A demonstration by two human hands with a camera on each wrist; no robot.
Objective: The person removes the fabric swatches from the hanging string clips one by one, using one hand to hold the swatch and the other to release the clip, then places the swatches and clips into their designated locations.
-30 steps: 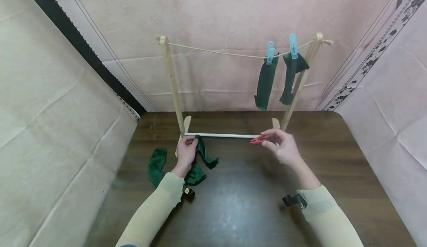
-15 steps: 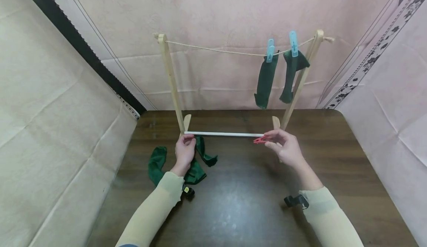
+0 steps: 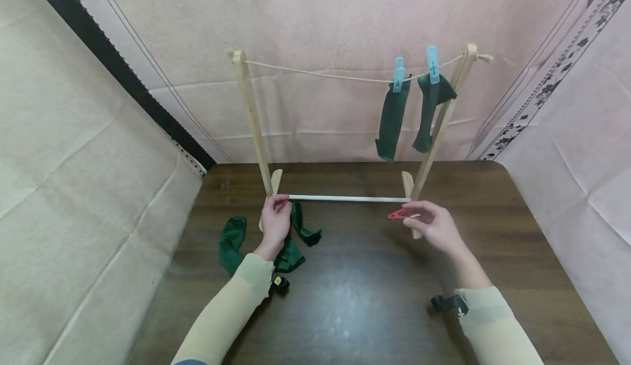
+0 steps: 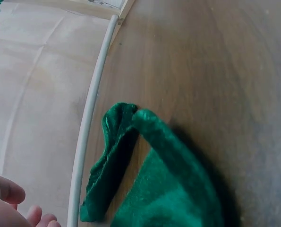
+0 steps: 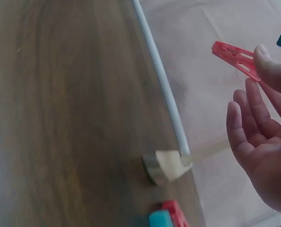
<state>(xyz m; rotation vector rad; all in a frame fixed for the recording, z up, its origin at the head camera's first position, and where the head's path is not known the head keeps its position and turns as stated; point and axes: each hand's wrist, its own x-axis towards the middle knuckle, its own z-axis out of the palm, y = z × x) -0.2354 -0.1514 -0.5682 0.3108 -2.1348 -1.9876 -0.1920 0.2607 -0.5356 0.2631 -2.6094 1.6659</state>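
Note:
My right hand (image 3: pixel 436 227) pinches a red clothespin (image 3: pixel 398 214) between thumb and fingers, near the foot of the rack's right post (image 3: pixel 436 137). The right wrist view shows this clothespin (image 5: pixel 234 57) with the other fingers loosely curled below. My left hand (image 3: pixel 275 220) is by the foot of the left post (image 3: pixel 253 113), fingertips right at the white rod (image 3: pixel 345 198). In the left wrist view its fingers (image 4: pixel 8 191) are loosely bent, with nothing visible between them. Green sock-like cloths (image 3: pixel 289 258) lie on the table beside and partly behind this hand.
A cord (image 3: pixel 315 73) runs between the two wooden posts. Toward its right end, blue clothespins (image 3: pixel 399 74) hold two dark green sock-like cloths (image 3: pixel 393 121). In the right wrist view, a blue clothespin (image 5: pixel 160 219) and a red one lie near the rack's foot (image 5: pixel 166 166).
My right hand has moved right and slightly down with the red clothespin, uncovering the rod's right end. The left hand has shifted slightly up over the rod's left end. The cloths stay in place.

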